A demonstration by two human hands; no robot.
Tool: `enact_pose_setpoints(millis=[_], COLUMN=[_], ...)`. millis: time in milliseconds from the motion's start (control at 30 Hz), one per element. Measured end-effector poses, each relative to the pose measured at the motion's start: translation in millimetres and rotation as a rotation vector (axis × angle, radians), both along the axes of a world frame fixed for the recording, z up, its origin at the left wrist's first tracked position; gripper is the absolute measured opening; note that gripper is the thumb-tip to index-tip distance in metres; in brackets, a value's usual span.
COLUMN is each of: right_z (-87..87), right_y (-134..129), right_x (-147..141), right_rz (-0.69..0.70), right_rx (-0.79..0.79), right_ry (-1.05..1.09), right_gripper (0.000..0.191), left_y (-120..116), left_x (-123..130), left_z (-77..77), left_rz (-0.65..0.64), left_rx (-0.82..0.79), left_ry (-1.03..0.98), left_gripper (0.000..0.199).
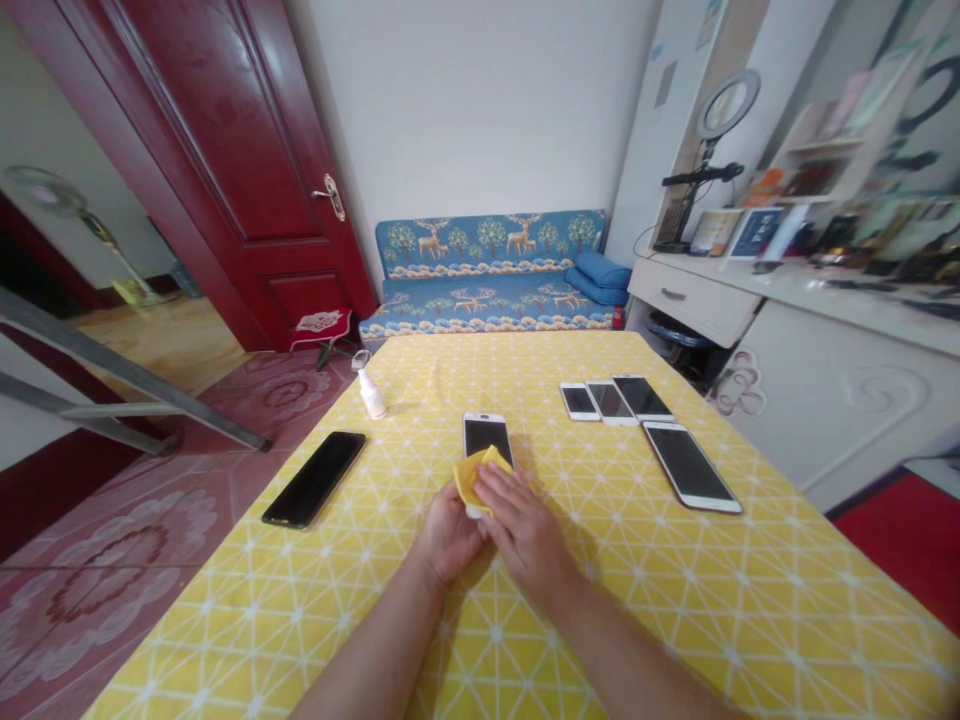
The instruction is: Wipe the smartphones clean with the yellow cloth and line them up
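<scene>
A white smartphone (pixel 486 431) with a dark screen is tilted up in front of me, its lower end in my left hand (pixel 448 532). The fingers of that hand curl around the phone's bottom left side. My right hand (pixel 525 525) presses a folded yellow cloth (pixel 474 472) against the lower part of the screen. Cloth and fingers hide that part of the phone. A small white spray bottle (pixel 371 395) stands to the left, farther back. Nearer on the left lies a black smartphone (pixel 315 480), face up.
On the right lie several white-framed phones, among them a larger one (pixel 691 466) and a small one (pixel 580 402). The table has a yellow patterned cloth (pixel 360 620). Beyond it are a blue sofa (pixel 480 290), a red door (pixel 262 170) and a white dresser (pixel 810 340).
</scene>
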State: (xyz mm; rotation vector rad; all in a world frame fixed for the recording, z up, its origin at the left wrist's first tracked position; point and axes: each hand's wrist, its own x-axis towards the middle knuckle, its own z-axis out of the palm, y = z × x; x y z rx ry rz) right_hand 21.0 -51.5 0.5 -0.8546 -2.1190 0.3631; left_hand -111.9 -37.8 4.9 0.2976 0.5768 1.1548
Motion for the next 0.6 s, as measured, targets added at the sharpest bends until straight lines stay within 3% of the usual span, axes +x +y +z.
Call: enact_pose_setpoints(millis=[167, 367, 467, 600], right_z=[-10.1, -7.6, 0.3, 8.5], right_y=[18, 26, 22, 13], right_x=[16, 27, 29, 25], right_rz=[-0.208, -0.309, -0.261, -0.094], right_rx=[-0.095, -0.195, -0.186, -0.123], right_ry=[0.118, 0.328, 0.358, 0.299], right_gripper=[0.042, 0.043, 0.042, 0.038], left_y=[-7, -17, -20, -18], left_x=[6, 15, 17, 17], left_z=[6.3, 11.3, 13.6, 10.9], left_rz=[-0.157, -0.329, -0.391, -0.384], left_rx=[0.023, 0.14, 0.187, 0.177], left_ry=[0.064, 0.22, 0.261, 0.283], left_gripper=[0.039, 0.042, 0.048, 0.046])
